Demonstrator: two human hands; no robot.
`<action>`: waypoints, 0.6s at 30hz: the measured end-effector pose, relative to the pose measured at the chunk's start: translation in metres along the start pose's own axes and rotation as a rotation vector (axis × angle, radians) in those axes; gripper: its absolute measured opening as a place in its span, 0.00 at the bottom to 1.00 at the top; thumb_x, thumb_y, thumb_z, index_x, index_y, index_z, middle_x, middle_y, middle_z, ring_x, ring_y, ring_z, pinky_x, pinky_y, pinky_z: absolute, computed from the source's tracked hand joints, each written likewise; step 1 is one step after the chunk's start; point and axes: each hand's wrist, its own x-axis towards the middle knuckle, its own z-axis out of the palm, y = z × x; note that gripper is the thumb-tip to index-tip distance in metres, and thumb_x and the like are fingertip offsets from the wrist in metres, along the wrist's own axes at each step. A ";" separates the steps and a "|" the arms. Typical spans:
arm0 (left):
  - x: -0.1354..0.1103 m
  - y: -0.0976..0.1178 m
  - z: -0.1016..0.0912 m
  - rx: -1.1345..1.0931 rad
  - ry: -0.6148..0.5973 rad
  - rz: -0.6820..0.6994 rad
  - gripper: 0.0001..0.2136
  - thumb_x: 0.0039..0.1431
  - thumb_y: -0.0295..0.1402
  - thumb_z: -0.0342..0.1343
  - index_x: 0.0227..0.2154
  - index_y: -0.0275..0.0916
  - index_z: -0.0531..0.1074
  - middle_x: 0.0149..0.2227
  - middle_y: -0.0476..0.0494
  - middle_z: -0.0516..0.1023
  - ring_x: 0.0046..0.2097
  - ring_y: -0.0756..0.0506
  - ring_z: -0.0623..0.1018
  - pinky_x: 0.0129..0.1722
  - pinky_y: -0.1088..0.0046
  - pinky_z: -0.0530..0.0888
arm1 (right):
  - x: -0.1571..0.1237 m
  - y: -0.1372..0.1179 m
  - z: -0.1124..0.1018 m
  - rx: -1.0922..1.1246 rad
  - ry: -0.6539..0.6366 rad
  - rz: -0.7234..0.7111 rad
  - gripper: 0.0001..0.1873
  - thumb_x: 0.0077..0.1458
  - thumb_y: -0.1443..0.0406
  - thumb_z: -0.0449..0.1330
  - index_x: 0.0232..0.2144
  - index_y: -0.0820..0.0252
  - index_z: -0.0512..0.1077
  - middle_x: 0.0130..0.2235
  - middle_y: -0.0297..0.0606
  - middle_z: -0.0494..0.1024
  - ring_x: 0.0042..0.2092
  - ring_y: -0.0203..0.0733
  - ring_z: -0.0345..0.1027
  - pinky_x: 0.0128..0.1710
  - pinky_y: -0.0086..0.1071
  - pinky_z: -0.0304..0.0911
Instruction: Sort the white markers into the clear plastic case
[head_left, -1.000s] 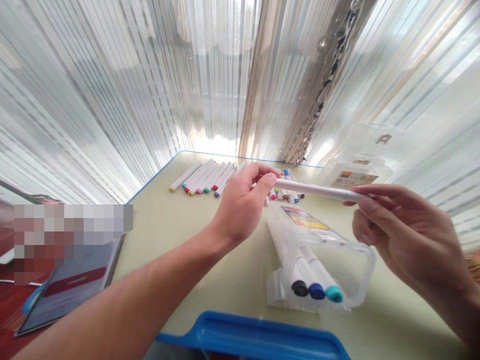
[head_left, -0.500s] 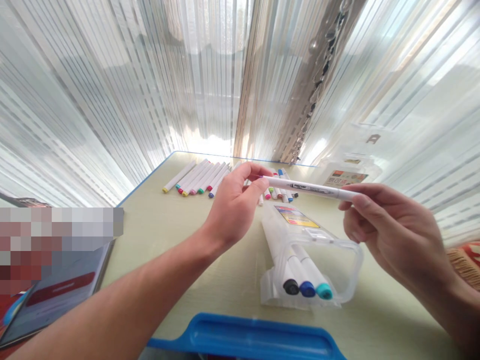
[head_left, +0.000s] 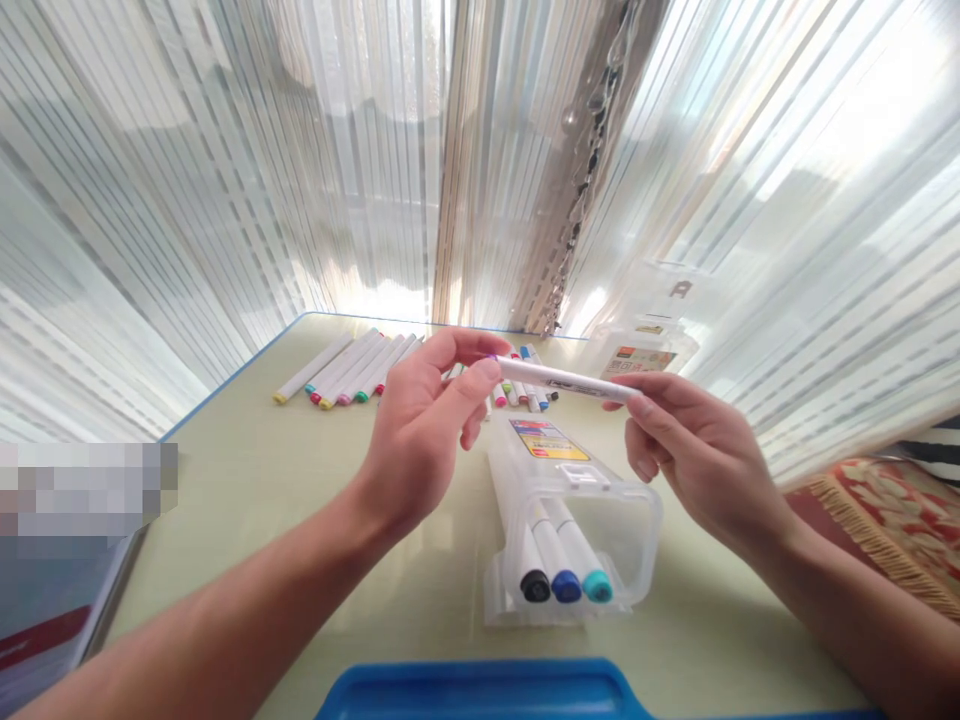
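Observation:
A white marker pen with dark print is held sideways above the table, between my two hands. My left hand pinches its purple end with thumb and fingers. At the other end, my right hand grips the barrel between thumb and forefinger. Below the pen lies a clear plastic case, its open end facing me and a yellow-blue label on top. Inside rest a black-ended marker, a blue-ended marker and a teal-ended marker.
White markers lie in a row at the back left; more markers lie behind the held pen. A second clear case stands at the back right. A blue tray edge runs along the front, with a screen device at left.
My view has shifted, so the table and hands appear further left. My right hand has come closer to my left along the marker, whose printed side has turned partly away.

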 end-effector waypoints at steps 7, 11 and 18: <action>-0.001 0.003 0.001 0.099 0.019 0.075 0.08 0.59 0.28 0.63 0.42 0.36 0.77 0.37 0.48 0.77 0.22 0.58 0.68 0.18 0.78 0.63 | 0.002 0.002 0.003 -0.021 -0.045 0.023 0.11 0.65 0.59 0.62 0.47 0.56 0.76 0.35 0.33 0.79 0.20 0.26 0.62 0.19 0.26 0.55; 0.001 0.002 0.001 0.105 0.026 0.091 0.08 0.59 0.29 0.64 0.41 0.35 0.77 0.35 0.49 0.77 0.22 0.58 0.70 0.17 0.80 0.64 | 0.003 0.004 0.002 -0.028 -0.038 0.021 0.11 0.66 0.59 0.61 0.47 0.57 0.76 0.33 0.33 0.79 0.19 0.25 0.62 0.20 0.25 0.55; 0.000 0.002 0.001 0.089 0.009 0.129 0.08 0.60 0.29 0.64 0.42 0.35 0.78 0.35 0.49 0.78 0.22 0.59 0.69 0.17 0.81 0.64 | 0.005 0.005 0.005 -0.060 -0.048 -0.005 0.13 0.60 0.57 0.66 0.43 0.59 0.77 0.35 0.36 0.80 0.18 0.26 0.62 0.17 0.25 0.56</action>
